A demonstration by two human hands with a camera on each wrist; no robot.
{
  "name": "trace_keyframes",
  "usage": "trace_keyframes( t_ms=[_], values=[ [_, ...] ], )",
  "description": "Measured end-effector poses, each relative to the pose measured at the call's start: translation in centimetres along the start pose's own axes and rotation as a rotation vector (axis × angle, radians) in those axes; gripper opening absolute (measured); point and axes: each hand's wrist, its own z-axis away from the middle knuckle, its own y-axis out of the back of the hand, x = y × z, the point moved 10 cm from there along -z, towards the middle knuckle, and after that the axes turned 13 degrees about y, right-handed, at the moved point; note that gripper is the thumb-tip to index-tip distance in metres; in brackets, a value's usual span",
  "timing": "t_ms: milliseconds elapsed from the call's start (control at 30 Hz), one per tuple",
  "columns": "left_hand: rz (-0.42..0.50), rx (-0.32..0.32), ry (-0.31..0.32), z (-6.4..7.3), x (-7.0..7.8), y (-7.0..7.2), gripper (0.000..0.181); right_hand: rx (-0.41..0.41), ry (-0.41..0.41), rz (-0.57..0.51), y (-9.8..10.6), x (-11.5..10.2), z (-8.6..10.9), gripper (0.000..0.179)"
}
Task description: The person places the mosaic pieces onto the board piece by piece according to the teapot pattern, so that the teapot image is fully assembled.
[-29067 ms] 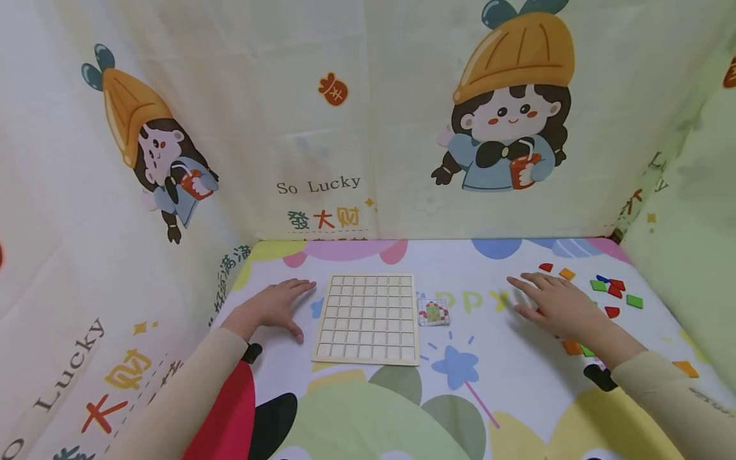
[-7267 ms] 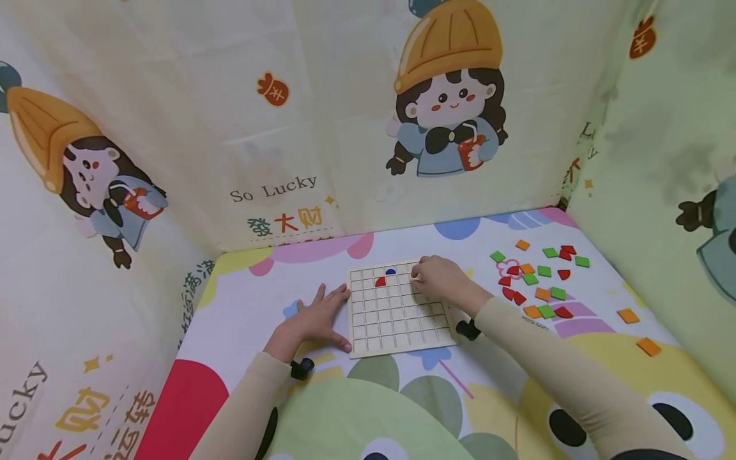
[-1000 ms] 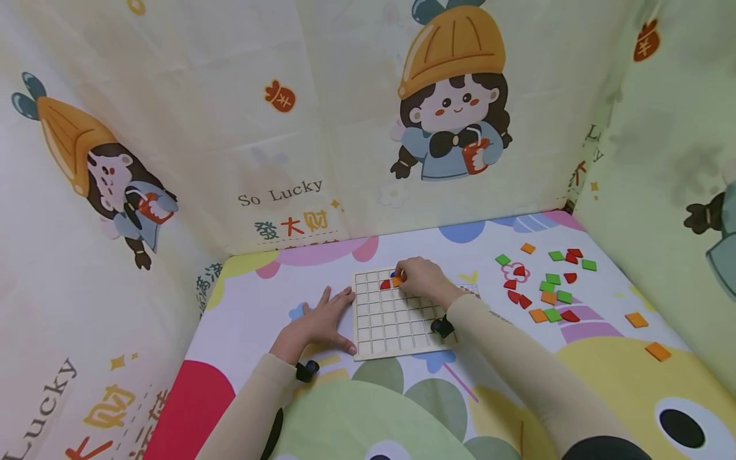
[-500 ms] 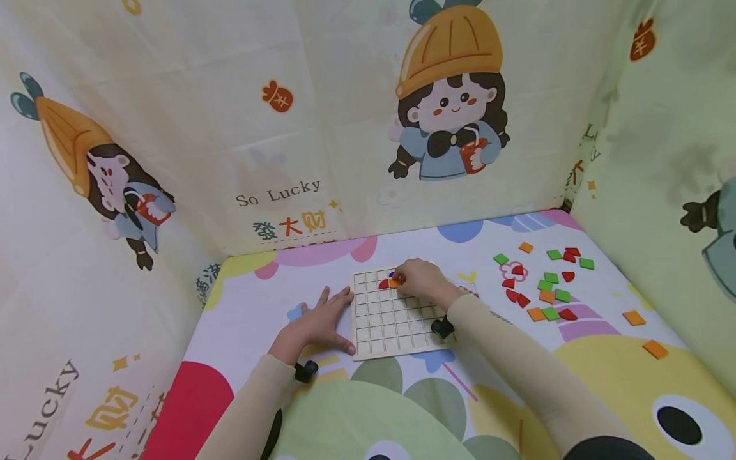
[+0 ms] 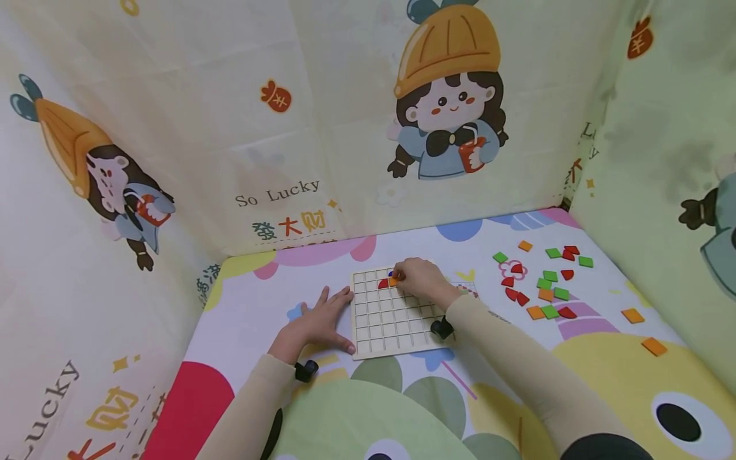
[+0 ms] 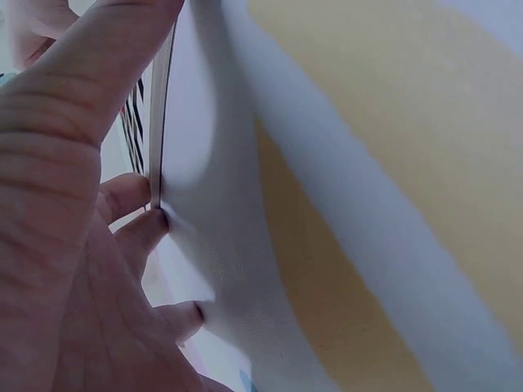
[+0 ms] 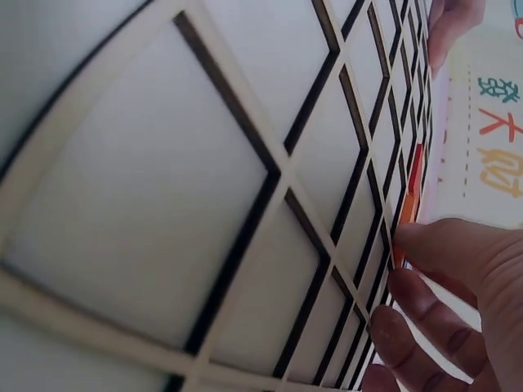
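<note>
A pale wooden grid board lies on the table in the head view. My left hand has its fingers spread, with thumb and fingertips touching the board's left edge. Near the board's far side, my right hand pinches an orange square tile at a cell; in the right wrist view the thumb is against this orange tile. To its left sits a red quarter-round tile in a cell. Just behind the orange tile shows a blue piece, mostly hidden by my fingers.
Loose red, green and orange tiles lie scattered at the table's right. Two orange tiles lie nearer the right edge. A small printed card is partly covered by my right wrist. Patterned cloth walls surround the table.
Several seconds ago my right hand was farther right on the board, and one more orange tile lay in the scatter. Over the last second both hands have hardly moved.
</note>
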Motion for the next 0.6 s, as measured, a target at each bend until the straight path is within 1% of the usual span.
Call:
trace_keyframes(
  t_ms=[200, 367, 500, 600],
  values=[
    [0.001, -0.011, 0.017, 0.2, 0.1, -0.1, 0.127, 0.007, -0.012, -0.024, -0.2, 0.4, -0.1, 0.019],
    [0.002, -0.011, 0.028, 0.3, 0.1, 0.0, 0.127, -0.006, -0.006, -0.039, -0.5, 0.6, -0.1, 0.022],
    [0.001, -0.004, 0.023, 0.2, 0.1, 0.0, 0.126, 0.026, -0.005, -0.046, 0.0, 1.1, 0.4, 0.026],
    [0.000, -0.002, 0.017, 0.2, 0.1, 0.0, 0.126, 0.058, -0.021, -0.036, 0.8, 1.9, 1.1, 0.024]
  ],
)
